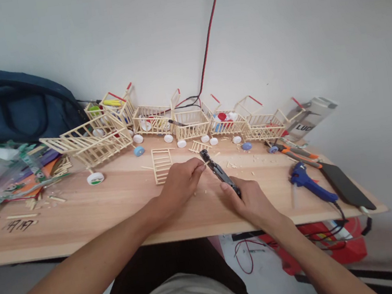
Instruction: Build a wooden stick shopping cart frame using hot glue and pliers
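My left hand point(181, 183) is closed, pinching a short thin wooden stick point(206, 163) between thumb and fingertips. The stick's end meets the head of a dark metal plier-like tool point(220, 171). Around that tool's handles my right hand point(251, 202) is wrapped, above the table's front part. Just left of my left hand lies a ladder-like stick panel point(155, 168), partly behind the hand. A smaller stick grid point(199, 146) rests beyond the tool's head. Several little stick carts with red handles, such as one cart point(191, 125), stand along the wall.
At the right lie a blue glue gun point(312, 184), orange-handled pliers point(299, 153) and a black flat slab point(345, 187). A large stick cart point(99, 146), packets point(34, 165) and a dark blue bag point(18, 106) occupy the left. Stick scraps litter the wooden table point(118, 216).
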### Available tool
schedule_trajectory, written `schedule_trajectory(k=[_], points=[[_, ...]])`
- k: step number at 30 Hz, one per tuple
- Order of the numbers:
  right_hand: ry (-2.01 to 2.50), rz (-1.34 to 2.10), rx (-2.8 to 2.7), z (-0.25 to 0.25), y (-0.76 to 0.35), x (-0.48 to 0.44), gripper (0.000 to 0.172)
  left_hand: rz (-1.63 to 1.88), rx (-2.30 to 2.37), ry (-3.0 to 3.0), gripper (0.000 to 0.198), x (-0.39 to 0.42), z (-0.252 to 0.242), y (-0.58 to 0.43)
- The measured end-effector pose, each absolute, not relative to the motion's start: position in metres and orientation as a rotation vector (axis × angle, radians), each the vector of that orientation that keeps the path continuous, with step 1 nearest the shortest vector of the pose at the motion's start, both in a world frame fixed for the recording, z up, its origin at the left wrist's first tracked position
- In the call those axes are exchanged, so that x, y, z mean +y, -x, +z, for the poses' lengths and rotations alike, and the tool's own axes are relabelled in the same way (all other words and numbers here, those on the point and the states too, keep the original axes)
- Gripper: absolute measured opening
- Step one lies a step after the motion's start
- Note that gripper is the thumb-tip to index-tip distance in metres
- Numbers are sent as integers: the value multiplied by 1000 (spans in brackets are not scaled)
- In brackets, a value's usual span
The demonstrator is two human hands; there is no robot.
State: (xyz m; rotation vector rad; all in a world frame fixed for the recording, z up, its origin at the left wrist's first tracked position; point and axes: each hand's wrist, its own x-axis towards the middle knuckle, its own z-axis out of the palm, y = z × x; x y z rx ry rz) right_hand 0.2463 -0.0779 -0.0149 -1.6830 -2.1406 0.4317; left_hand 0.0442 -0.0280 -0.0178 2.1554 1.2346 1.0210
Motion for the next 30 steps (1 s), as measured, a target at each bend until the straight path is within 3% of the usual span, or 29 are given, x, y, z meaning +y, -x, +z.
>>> schedule_trajectory(k=[30], points=[[1796, 290, -2131, -22, -250, -86, 53, 1019, 1098, -2068, 24, -33, -15, -51]])
